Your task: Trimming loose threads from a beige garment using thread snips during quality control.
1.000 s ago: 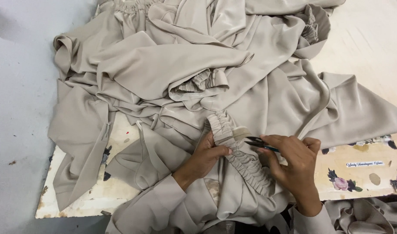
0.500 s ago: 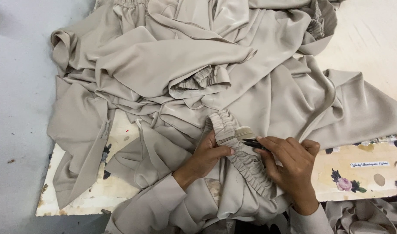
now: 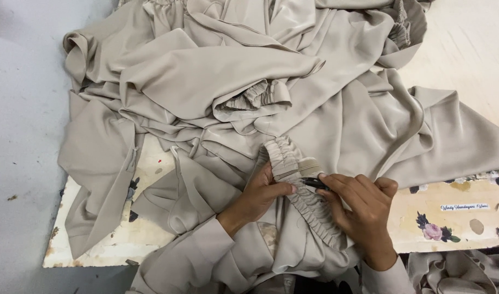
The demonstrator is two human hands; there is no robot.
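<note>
Beige elasticated waistband (image 3: 293, 163), pinched by left hand (image 3: 260, 196), right hand (image 3: 358, 215) gripping small black thread snips (image 3: 315, 183), tips now moved in from half a second ago, touching gathered seam between both hands.

right hand (image 3: 364, 215) | shifted left along gathered waistband (image 3: 298, 179) | dark tool (image 3: 313, 183) tip now mostly hidden

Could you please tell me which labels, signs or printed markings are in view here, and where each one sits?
Small label: on the board's right end, a narrow white strip with dark script.
Flower print: just below and left of it, a pink rose with dark leaves.
No packages, signs or screens.
</note>
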